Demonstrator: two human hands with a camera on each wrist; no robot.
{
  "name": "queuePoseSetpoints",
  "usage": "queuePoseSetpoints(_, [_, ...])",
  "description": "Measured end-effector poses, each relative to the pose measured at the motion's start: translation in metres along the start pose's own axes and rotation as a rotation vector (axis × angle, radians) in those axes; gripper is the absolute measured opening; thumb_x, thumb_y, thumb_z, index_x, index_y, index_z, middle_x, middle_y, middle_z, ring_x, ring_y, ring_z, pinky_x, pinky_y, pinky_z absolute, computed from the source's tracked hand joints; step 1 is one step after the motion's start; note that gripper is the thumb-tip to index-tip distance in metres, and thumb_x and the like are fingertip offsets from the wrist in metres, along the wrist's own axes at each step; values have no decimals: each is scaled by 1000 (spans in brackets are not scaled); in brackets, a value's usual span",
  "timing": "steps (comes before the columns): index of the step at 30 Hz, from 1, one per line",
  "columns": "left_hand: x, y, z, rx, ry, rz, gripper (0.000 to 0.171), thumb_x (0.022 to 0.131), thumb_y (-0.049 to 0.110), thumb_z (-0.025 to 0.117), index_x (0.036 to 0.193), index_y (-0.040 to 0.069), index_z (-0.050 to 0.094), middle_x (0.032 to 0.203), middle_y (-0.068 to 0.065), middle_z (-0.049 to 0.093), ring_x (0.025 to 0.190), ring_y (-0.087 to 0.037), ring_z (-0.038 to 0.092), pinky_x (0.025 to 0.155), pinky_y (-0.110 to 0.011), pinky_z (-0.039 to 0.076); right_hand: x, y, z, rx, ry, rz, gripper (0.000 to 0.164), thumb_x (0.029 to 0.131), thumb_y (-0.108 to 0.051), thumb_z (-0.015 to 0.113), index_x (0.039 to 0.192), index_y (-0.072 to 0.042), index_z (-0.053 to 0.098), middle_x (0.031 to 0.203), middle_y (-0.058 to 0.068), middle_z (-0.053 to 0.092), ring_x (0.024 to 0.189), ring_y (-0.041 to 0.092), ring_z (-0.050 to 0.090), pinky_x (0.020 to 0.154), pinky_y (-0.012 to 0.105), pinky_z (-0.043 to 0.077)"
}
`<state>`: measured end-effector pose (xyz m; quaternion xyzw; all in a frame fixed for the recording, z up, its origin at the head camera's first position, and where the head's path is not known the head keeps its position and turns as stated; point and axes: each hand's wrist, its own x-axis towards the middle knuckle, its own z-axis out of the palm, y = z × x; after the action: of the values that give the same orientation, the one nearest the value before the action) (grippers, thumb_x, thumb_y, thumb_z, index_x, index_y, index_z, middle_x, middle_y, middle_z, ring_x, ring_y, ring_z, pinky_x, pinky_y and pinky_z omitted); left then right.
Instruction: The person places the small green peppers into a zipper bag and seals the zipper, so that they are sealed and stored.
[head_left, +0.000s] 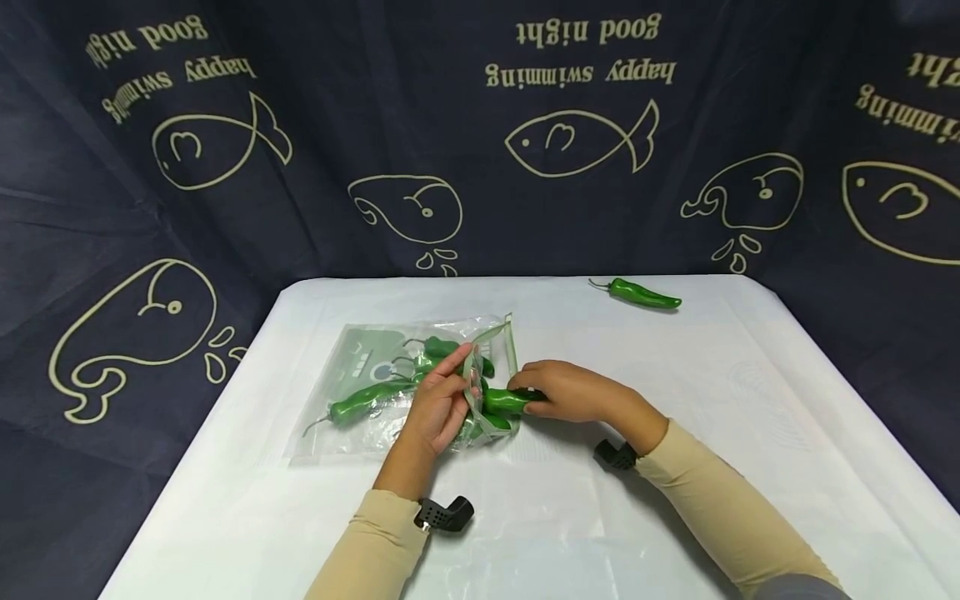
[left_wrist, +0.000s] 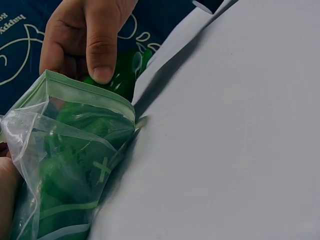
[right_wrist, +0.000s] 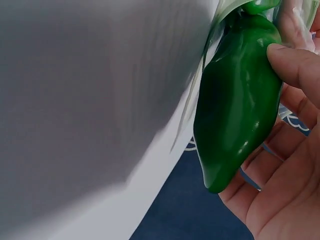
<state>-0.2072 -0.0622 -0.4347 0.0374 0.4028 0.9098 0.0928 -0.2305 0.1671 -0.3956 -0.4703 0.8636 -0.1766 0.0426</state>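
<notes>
A clear zip bag (head_left: 363, 346) with a green-edged mouth lies on the table, several green peppers (head_left: 363, 402) inside it. My left hand (head_left: 437, 410) holds the bag's rim by its mouth, which stands apart on the right side. With thumb and fingers, my right hand (head_left: 566, 390) grips another green pepper (right_wrist: 240, 105) right at that mouth. Its stem end points into the bag, while the blunt tip lies toward my palm in the right wrist view. In the left wrist view, the bag's green zip strip (left_wrist: 95, 92) crosses in front of this pepper.
One more green pepper (head_left: 643, 294) lies near the far edge of the white-covered table (head_left: 675, 517), right of centre. Behind the table hangs a dark blue cloth (head_left: 450, 83) printed with fish and whales. Each wrist wears a black camera mount (head_left: 446, 514).
</notes>
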Motion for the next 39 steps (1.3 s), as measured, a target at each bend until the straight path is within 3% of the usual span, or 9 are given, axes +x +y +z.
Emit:
queuePoseSetpoints(12, [1, -1, 0, 9, -2, -1, 60, 89, -17, 38, 148, -4, 39, 146, -9, 41, 90, -11, 51, 71, -20, 45, 17, -3, 6, 87, -16, 2, 25, 93, -11, 69, 118, -11, 69, 110, 0, 66, 102, 15, 61, 89, 35, 50])
queuePoseSetpoints(21, [1, 0, 0, 5, -15, 5, 61, 89, -17, 37, 148, -5, 38, 147, -9, 39, 91, -11, 51, 72, -20, 45, 22, -1, 9, 149, 2, -4, 28, 89, -11, 74, 116, -11, 69, 106, -2, 66, 91, 16, 61, 81, 32, 50])
queuePoseSetpoints(31, [1, 0, -1, -9, -24, -7, 60, 90, -16, 36, 149, -4, 38, 150, -9, 37, 93, -12, 50, 71, -20, 45, 25, -1, 10, 168, 17, 26, 17, 87, -16, 77, 99, -13, 66, 96, -5, 64, 87, 18, 62, 78, 31, 51])
queuePoseSetpoints(39, [0, 2, 0, -14, -16, -14, 61, 90, -17, 36, 149, -4, 38, 151, -9, 36, 90, -11, 51, 69, -19, 45, 22, -1, 7, 169, -45, 69, 23, 88, -9, 72, 111, -13, 68, 104, -5, 66, 90, 16, 63, 81, 32, 51])
